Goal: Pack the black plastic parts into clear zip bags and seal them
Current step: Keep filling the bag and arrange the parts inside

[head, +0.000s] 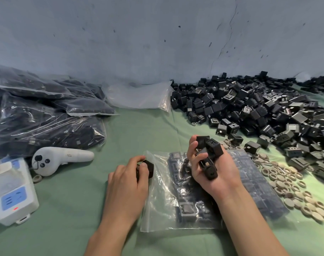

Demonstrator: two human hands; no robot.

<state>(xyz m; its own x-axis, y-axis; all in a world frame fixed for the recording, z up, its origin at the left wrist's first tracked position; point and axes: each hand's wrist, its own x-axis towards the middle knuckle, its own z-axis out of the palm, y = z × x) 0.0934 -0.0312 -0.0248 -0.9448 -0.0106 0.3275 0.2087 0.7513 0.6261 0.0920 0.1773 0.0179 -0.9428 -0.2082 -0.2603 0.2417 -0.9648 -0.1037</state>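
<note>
Head cam: my left hand [128, 180] pinches one black plastic part [149, 168] w/ thumb and fingers at the open mouth of a clear zip bag [161, 204]. The bag lies flat on the green cloth tabletop [74, 215] btwn my arms, partly filled w/ parts. My right hand [214, 174], above the bag, grips a clutch of black parts [208, 150], fingers curled round them. Loose pile of black parts [259, 108] sits at right, filled clear bags [37, 117] at left, beige rings [286, 183] just beside the bag.
</note>
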